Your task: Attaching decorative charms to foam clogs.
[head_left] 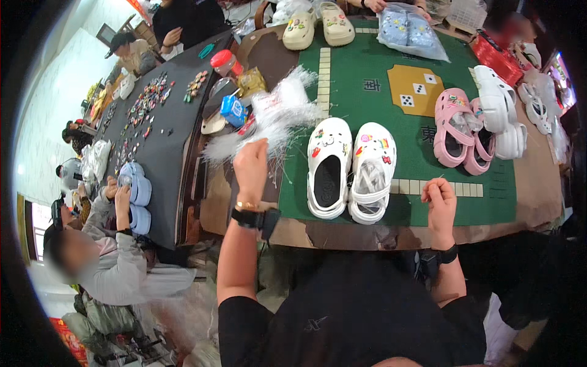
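A pair of white clogs [328, 165] with colourful charms stands on the green mat between my hands. Crumpled clear plastic fills the right clog [371, 177], while the left one shows its dark insole. My left hand [251, 171], fingers curled closed, is at the near edge of a heap of thin white plastic strands [278, 116]; whatever it grips is hidden. Right of the clogs, just over the mat's near edge, my right hand [439, 202] is closed in a pinch. A faint thin bit seems to stick up from its fingertips, too small to name.
Pink clogs [454, 131] and wrapped white clogs [496, 98] lie to the right, cream clogs [299, 30] at the far edge. A blue packet [233, 111] and red-lidded jar [226, 63] stand left. Charms [147, 98] cover the dark side table, where a co-worker [116, 257] handles blue clogs [139, 189].
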A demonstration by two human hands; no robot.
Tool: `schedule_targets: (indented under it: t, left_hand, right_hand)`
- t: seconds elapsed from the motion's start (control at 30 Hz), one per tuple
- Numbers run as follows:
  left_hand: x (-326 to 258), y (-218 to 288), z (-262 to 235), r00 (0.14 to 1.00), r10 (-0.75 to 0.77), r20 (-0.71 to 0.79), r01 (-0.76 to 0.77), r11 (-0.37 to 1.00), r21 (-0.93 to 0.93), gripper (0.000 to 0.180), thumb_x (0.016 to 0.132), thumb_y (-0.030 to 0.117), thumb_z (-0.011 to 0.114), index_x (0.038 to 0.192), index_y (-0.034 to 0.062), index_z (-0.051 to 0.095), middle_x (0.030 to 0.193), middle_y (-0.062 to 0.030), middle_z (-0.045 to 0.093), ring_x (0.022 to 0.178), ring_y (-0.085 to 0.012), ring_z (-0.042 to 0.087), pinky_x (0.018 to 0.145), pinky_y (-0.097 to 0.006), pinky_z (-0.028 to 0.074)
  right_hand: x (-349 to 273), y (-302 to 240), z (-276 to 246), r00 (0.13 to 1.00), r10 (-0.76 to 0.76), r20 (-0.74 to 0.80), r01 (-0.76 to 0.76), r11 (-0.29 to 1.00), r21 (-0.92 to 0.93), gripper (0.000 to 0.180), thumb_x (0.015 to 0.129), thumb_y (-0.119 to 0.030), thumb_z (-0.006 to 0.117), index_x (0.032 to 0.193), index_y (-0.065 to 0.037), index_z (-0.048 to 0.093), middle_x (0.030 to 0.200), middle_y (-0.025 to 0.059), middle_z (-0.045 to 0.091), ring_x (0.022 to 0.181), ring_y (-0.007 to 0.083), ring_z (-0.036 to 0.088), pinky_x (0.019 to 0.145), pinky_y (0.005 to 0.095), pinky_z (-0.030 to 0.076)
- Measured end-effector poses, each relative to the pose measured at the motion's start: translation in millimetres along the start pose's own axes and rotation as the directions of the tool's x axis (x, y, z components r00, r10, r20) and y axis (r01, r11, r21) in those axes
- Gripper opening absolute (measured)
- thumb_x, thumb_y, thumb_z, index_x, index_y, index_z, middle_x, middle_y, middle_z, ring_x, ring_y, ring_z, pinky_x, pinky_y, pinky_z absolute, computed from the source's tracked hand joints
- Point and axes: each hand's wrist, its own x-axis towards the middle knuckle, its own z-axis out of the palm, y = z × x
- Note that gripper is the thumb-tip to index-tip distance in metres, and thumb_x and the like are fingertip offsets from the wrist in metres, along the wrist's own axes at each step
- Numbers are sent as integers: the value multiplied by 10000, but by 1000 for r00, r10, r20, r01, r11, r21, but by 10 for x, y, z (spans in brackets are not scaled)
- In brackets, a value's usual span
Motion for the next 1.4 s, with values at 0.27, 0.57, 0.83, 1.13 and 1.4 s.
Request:
schedule_targets:
  t: [0.27,0.57,0.83,1.13,1.4]
  left_hand:
    - [-355,-275,-181,959,-113,261,98,993,72,413,829,150,704,1214,37,604,1165,-183,609,1110,-392,551,944,-449,460]
    - [-636,-162,-23,925,61,374,-148,967,207,381,822,71,671,1199,60,616,1196,-146,582,1092,-351,553,945,-435,468]
    - [-401,1006,143,920,338,201,-304,935,-182,230,780,126,734,1000,69,697,1231,-149,575,1167,-372,512,982,-466,416]
    - [-350,1126,338,915,314,255,-266,942,-204,59,788,81,688,807,26,680,1269,-214,568,1209,-445,487,1027,-499,383]
    - [-285,1119,46,910,316,268,-271,944,-190,76,795,77,693,842,24,665,1206,-203,577,1125,-394,532,959,-466,436]
  right_hand:
    - [13,84,-53,999,41,32,-39,997,-60,110,973,-80,540,901,-31,607,817,14,618,697,77,542,650,226,440]
    - [-3,89,7,994,66,85,-59,995,-81,97,966,-88,555,907,-33,610,808,21,643,672,76,554,636,220,454]
    - [-27,102,55,990,72,123,-64,996,-67,99,969,-108,566,938,-26,612,835,33,649,697,84,567,656,231,474]
    - [-187,8,-24,974,182,137,-152,967,-203,100,943,-84,588,931,-2,644,812,26,645,681,70,558,633,221,461]
    - [-227,104,101,922,282,264,-176,915,-364,154,927,-133,615,932,12,667,784,21,661,705,81,591,626,246,482]
